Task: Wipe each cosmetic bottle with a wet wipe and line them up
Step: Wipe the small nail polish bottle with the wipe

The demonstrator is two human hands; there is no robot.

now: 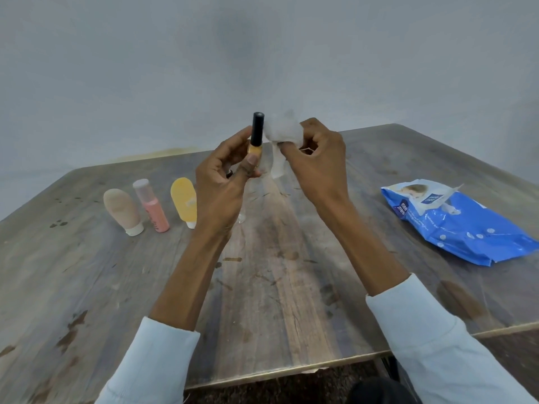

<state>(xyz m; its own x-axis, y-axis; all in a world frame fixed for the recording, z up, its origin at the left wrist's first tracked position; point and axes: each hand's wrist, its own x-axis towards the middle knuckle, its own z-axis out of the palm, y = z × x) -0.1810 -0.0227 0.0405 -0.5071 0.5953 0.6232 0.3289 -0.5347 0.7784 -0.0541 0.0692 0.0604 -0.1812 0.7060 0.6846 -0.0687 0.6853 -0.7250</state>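
My left hand (223, 182) holds a small yellow bottle with a long black cap (256, 135) upright above the table, thumb pressed on its lower body. My right hand (316, 160) grips a crumpled white wet wipe (281, 135) just right of the cap, touching it or nearly so. On the table to the left lie a beige tube (121, 209), a pink bottle (151, 207) and a yellow tube (183, 201), side by side. Something clear (241, 218) peeks out under my left wrist, mostly hidden.
A blue wet-wipe pack (463, 225) lies at the right with its flap lifted. The worn wooden table (277, 287) ends in a front edge near my sleeves and a right corner. A pale wall stands behind.
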